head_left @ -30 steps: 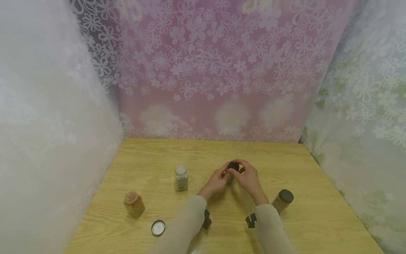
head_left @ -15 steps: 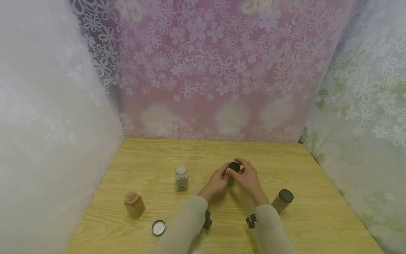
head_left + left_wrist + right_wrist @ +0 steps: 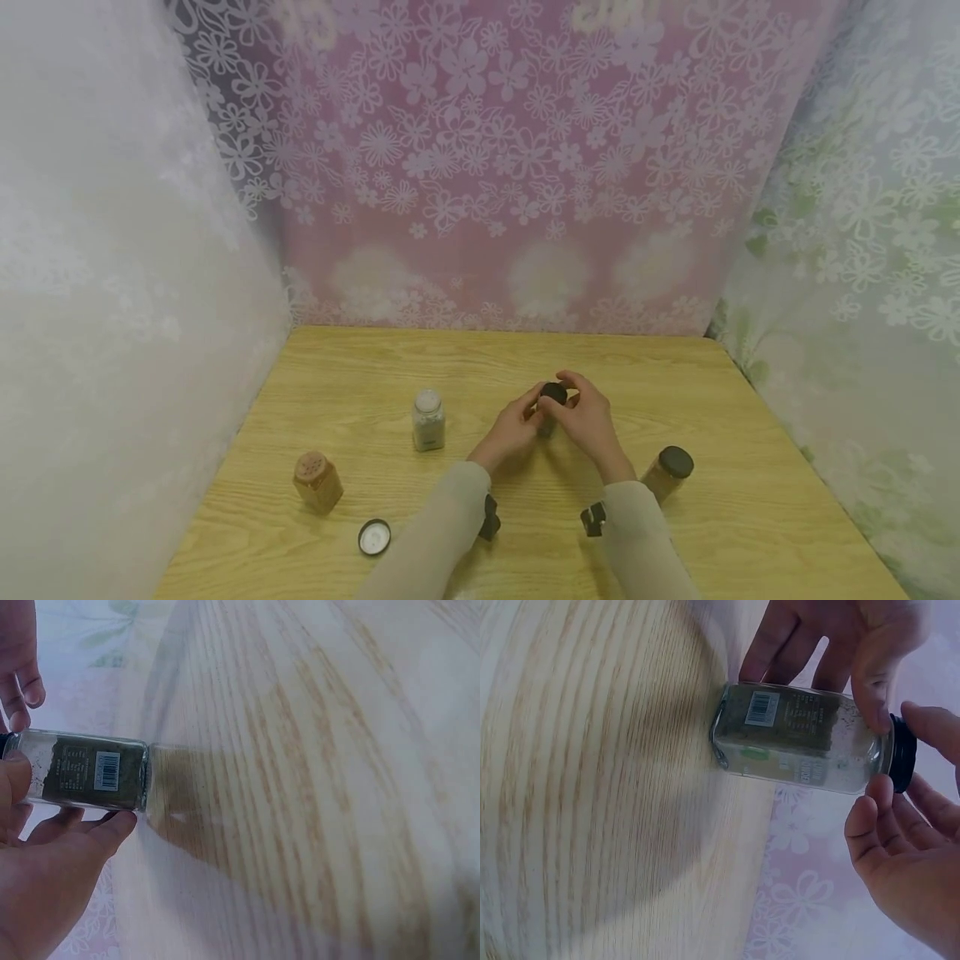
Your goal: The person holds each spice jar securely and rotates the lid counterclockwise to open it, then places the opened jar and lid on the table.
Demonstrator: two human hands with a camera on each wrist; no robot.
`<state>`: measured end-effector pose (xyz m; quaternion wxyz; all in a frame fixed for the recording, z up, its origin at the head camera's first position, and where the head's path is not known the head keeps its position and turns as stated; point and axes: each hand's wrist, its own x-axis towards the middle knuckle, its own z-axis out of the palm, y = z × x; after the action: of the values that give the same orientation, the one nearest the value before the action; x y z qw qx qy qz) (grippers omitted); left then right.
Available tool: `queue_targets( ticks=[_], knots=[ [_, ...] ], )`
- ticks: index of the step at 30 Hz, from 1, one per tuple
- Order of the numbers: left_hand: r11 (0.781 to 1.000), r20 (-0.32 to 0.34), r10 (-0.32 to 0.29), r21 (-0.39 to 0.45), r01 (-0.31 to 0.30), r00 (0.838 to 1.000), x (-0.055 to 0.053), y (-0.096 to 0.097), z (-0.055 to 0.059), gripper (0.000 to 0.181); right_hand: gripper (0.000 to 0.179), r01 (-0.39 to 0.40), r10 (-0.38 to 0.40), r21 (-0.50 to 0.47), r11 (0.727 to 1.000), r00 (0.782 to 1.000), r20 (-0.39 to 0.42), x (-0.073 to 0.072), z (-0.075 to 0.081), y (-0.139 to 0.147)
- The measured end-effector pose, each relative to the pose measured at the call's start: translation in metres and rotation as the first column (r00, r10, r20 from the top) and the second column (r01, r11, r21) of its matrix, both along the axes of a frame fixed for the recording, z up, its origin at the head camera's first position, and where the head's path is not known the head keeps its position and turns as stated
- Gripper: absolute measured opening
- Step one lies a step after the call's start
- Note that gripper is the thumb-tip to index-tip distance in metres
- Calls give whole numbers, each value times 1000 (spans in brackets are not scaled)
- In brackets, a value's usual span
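Floral sheets [image 3: 480, 275] enclose a wooden table [image 3: 480, 358], booth-like.

Four jars [image 3: 319, 490] [image 3: 429, 429] [image 3: 546, 427] [image 3: 660, 484], three lids [image 3: 374, 538] [image 3: 553, 392] [image 3: 677, 462], two hands [image 3: 514, 427] [image 3: 591, 423], one table [image 3: 750, 533]
Jars: two left of centre, one between the hands right of centre, one at lower right. Lids: two on jars, one loose at lower left. Also two shaker tops [image 3: 312, 467] [image 3: 428, 401], two sleeves [image 3: 431, 533] [image 3: 643, 533], two wrist cameras [image 3: 490, 518] [image 3: 594, 521].
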<state>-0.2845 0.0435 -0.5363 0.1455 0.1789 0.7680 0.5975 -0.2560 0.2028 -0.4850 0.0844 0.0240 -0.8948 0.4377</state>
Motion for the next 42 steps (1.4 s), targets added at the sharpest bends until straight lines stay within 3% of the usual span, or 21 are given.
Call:
queue_targets(
  ticks=[9,14,21,29,42],
  knots=[
    [1000,2,-5,-30,6,1000,0,-1,0,60,65,-18,19,44,999,1000,-16,0,-1,-2],
    [1000,-14,-13,-15,12,1000,-1,0,-2,58,57,-15,18,65,998,999,-43,-1,-1,-2],
    [1000,-16,-21,-6,21,1000,-2,0,-2,58,55,-30,32,48,998,998,-53,0,0,-2],
    [1000,-35,-24,-4,23,999,-3,1,-2,57,54,31,-28,62,998,999,-42,2,4,-2],
    [1000,-11,-14,-19,14,1000,-1,1,1,57,57,13,-13,1,1000,999,-42,4,-1,1]
  ],
)
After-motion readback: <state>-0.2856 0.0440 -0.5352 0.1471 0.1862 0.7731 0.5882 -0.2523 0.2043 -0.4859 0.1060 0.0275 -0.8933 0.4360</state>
